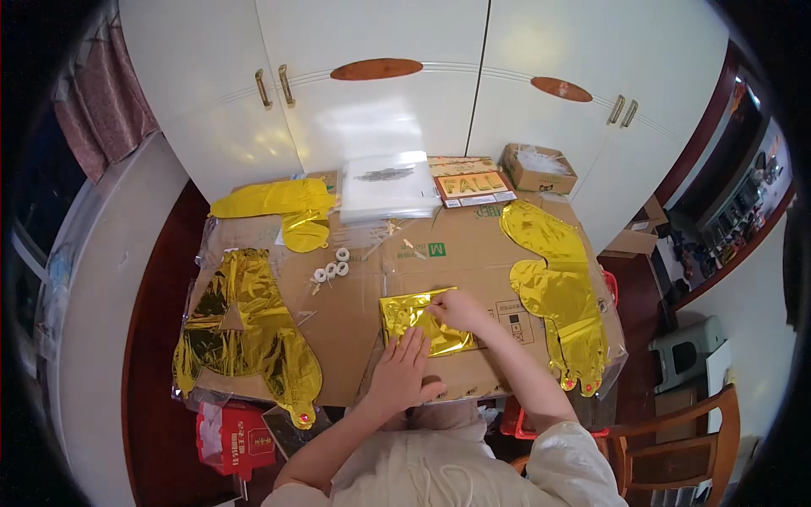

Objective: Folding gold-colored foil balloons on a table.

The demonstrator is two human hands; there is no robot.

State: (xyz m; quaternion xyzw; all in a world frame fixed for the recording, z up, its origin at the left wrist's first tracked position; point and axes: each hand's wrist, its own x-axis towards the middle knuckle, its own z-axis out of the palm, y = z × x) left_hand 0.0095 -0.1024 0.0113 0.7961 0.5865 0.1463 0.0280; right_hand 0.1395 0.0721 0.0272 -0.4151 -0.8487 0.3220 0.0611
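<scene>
In front of me on the cardboard lies a gold foil balloon (452,340), flat and folded into a shiny rectangle. My left hand (404,372) rests flat on its lower left part, fingers stretched out and thumb spread. Closed fingers of my right hand (460,310) pinch the foil near its upper middle; the exact fold under them is hidden. Flat, uninflated gold foil balloons lie around it: an A-shaped one (262,317) at the left, another (291,203) at the far left, and a long curved piece (562,283) at the right.
White tape rolls (331,270) sit left of centre on the cardboard-covered table (355,317). Along the back are a stack of clear plastic bags (389,190), a printed card (473,184) and an open carton (541,171). A wooden chair (676,448) stands at the right, a red bag (236,439) at the lower left.
</scene>
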